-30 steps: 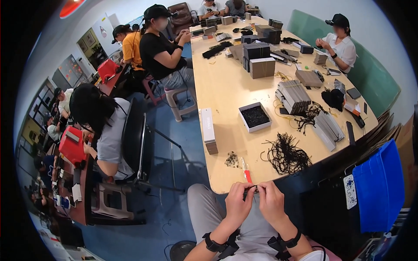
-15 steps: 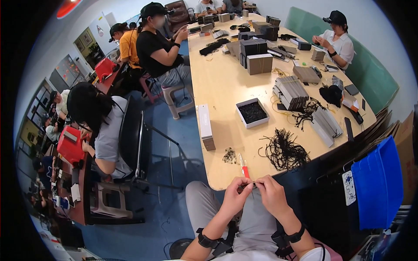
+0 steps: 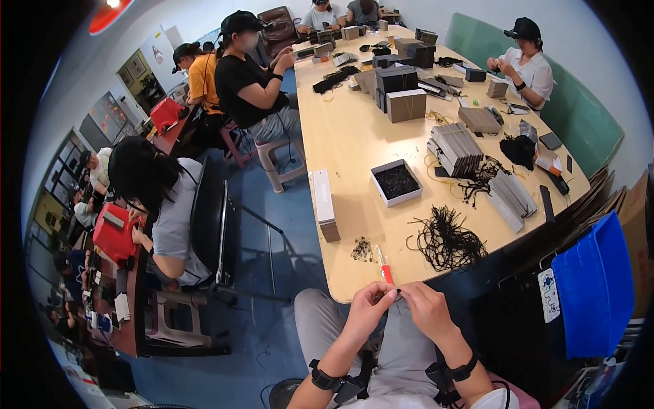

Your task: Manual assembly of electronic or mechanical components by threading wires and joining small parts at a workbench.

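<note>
left hand (image 3: 368, 307) and right hand (image 3: 426, 308) fingertips pinched shut on a thin black cord (image 3: 398, 293) between them; red-handled tool (image 3: 385, 271) just beyond.

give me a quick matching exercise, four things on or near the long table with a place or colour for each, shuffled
Things:
1. loose pile of black cords
2. open white box
3. bin
4. red-handled tool

Places or colours:
A. blue, off the table's right side
B. at the table edge just above the two hands
C. mid-table, filled with dark small parts
D. near end of the table, right of the tool

Pairs: 1-D, 2-C, 3-A, 4-B

The left hand and right hand meet just below the table edge, pinching something small and dark.
</note>
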Demonstrator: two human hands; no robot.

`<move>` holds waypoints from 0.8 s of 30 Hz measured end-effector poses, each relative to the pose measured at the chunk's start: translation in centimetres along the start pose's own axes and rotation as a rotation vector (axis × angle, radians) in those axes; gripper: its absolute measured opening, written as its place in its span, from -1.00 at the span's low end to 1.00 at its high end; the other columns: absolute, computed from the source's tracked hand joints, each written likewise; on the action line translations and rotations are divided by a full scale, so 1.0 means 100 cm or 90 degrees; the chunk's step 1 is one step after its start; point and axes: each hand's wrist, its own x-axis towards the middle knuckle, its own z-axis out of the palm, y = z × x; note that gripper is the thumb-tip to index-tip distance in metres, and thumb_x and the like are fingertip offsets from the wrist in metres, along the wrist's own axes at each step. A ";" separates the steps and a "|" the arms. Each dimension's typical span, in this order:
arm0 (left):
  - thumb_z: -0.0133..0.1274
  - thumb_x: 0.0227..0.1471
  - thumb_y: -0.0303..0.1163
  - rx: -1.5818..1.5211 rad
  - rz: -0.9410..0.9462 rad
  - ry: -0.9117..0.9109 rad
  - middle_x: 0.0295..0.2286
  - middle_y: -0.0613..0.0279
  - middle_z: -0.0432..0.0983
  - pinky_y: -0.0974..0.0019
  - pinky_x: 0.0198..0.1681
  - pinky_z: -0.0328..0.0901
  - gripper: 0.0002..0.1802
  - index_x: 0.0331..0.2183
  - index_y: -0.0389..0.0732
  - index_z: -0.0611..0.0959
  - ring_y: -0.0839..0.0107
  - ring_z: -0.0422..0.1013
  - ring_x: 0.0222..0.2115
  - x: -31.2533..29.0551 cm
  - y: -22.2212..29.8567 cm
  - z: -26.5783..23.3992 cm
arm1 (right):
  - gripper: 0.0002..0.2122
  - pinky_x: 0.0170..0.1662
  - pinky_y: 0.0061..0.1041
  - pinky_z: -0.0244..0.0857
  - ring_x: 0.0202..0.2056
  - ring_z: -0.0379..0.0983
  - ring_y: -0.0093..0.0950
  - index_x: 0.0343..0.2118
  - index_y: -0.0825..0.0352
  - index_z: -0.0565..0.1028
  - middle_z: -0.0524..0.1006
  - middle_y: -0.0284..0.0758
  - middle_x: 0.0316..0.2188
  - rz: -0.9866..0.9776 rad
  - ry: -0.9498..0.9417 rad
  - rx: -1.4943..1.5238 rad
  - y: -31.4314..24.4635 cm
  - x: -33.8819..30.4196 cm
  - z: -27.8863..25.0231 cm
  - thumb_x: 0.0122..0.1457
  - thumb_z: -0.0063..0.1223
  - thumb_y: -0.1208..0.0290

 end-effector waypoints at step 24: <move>0.07 0.08 -0.46 0.030 0.024 0.009 -0.42 0.43 0.45 0.58 -0.30 0.23 -0.89 -0.31 -0.28 0.55 0.70 0.33 -0.40 0.004 -0.012 -0.001 | -0.88 -0.53 -0.47 0.33 -0.56 0.45 -0.43 -0.44 0.32 0.42 0.44 -0.34 -0.60 -0.125 -0.089 -0.147 0.010 0.008 -0.013 -0.09 0.10 0.55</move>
